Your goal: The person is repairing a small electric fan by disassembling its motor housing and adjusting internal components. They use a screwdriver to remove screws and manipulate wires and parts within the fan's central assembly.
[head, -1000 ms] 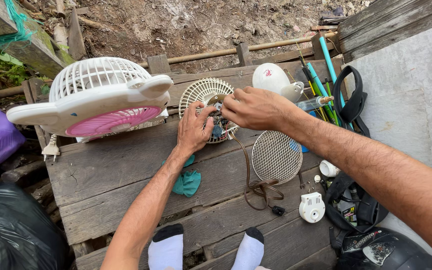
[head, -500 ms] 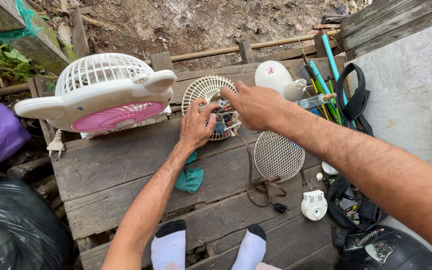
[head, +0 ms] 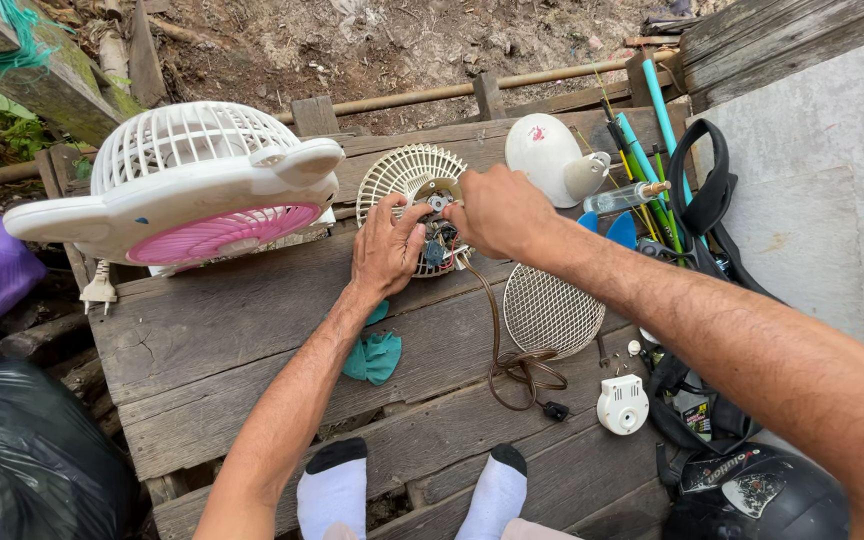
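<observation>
A small cream fan grille with an exposed motor [head: 407, 180] lies on the wooden plank platform [head: 212, 340]. My left hand [head: 387, 250] grips the motor from the near side. My right hand [head: 497, 212] pinches at the motor's top from the right. A brown power cord [head: 512, 365] runs from the motor toward me and ends in a coiled bundle. A round mesh grille [head: 550, 310] rests flat just right of the motor. What my fingertips hold is hidden.
A white fan with pink blades [head: 187, 195] lies at the left. A teal cloth [head: 374, 355] sits under my left forearm. A white dome housing [head: 550, 158], teal tubes [head: 652, 140], a white knob part [head: 622, 404], black straps [head: 707, 200] and a helmet [head: 762, 490] crowd the right. Black bag [head: 22, 460] at lower left.
Both hands stay on the fan motor with only slight finger shifts. The view has drifted a little; nothing else has moved.
</observation>
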